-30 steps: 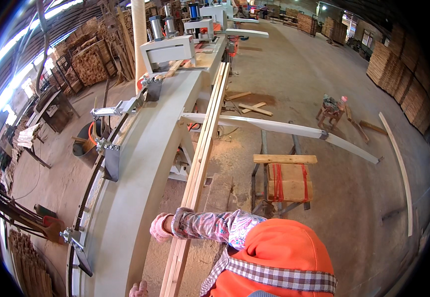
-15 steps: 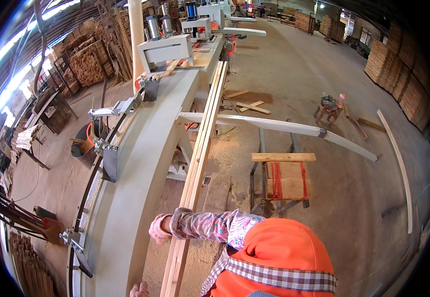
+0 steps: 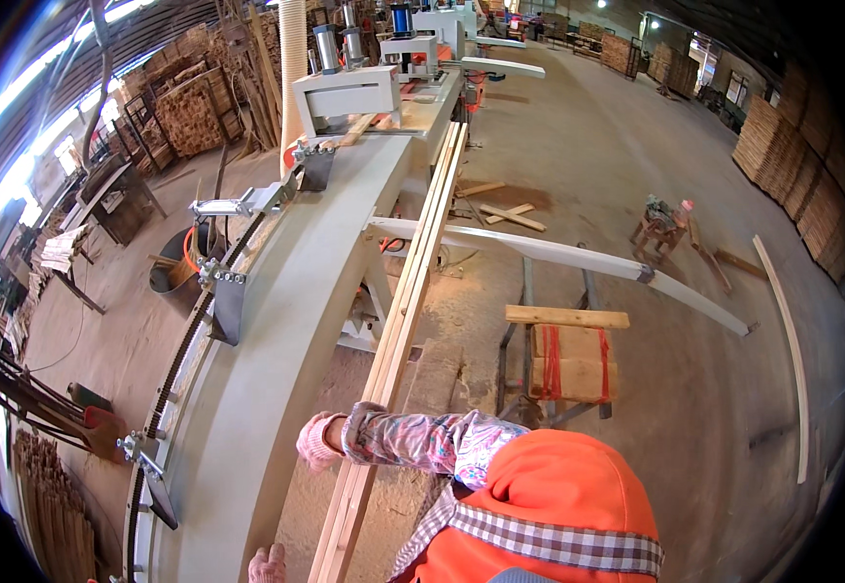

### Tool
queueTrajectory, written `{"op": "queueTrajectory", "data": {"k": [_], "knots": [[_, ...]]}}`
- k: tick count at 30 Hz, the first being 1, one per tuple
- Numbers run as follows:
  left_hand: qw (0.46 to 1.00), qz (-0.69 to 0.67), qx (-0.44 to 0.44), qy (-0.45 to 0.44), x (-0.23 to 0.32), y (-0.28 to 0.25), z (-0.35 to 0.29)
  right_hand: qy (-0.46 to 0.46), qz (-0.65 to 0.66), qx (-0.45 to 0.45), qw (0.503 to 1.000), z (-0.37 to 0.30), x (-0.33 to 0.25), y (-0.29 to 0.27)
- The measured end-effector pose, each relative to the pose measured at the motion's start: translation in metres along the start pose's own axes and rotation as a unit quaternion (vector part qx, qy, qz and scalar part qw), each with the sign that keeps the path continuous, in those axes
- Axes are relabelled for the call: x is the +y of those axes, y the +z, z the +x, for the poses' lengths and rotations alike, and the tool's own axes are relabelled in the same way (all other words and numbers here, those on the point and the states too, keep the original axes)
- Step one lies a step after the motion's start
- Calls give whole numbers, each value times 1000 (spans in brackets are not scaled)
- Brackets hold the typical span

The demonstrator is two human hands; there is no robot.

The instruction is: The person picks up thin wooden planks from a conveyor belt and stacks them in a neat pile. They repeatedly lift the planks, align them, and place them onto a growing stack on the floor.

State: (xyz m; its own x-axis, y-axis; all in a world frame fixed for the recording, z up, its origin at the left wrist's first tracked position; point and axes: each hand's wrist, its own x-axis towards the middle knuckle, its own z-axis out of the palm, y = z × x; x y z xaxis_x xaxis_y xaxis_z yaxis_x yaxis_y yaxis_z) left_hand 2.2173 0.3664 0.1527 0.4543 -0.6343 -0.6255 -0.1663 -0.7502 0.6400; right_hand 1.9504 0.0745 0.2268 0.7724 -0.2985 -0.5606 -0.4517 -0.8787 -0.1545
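Several long, pale wooden strips (image 3: 406, 311) lie side by side along the right of a grey machine bed (image 3: 267, 321). My right forearm, in a floral sleeve with an orange upper sleeve, crosses above their near part. My right hand (image 3: 320, 442), with a pink knitted cuff, hangs past their left edge, between the strips and the bed. Its fingers point down and are partly hidden, so I cannot tell whether they grip the strips. My left hand (image 3: 268, 564) shows only its fingers at the bottom edge, slightly apart beside the bed's near edge, with nothing seen in them.
Metal stop brackets (image 3: 228, 306) line the bed's left side; a clamping unit (image 3: 347, 97) spans its far end. A white bar (image 3: 539, 248) juts out to the right. Beyond the strips stands a stand with strapped wooden blocks (image 3: 573, 361). Loose offcuts (image 3: 515, 216) lie on the floor.
The view has swung slightly left, so the machine and strips appear further right. Slightly more of my left hand shows. My right hand stays beside the strips.
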Motion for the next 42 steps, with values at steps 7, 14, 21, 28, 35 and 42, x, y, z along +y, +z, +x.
{"op": "queueTrajectory", "data": {"k": [7, 14, 21, 28, 35, 42], "knots": [[985, 156, 64, 22, 85, 28, -62, 12, 29, 59, 998, 1, 7, 9], [971, 216, 105, 0, 100, 31, -76, -8, -4, 51, 999, 17, 10, 19], [965, 243, 101, 1, 99, 31, -78, -24, -1, 0, 1000, 15, 10, 15], [942, 291, 155, 58, 30, 8, -35, -9, -29, 6, 1000, 3, -8, -3], [942, 311, 116, 44, 50, 19, -29, -2, -7, -27, 1000, 17, 10, 15], [958, 275, 75, -1, 75, 23, -55, 2, 44, 6, 999, -10, 1, -3]]}}
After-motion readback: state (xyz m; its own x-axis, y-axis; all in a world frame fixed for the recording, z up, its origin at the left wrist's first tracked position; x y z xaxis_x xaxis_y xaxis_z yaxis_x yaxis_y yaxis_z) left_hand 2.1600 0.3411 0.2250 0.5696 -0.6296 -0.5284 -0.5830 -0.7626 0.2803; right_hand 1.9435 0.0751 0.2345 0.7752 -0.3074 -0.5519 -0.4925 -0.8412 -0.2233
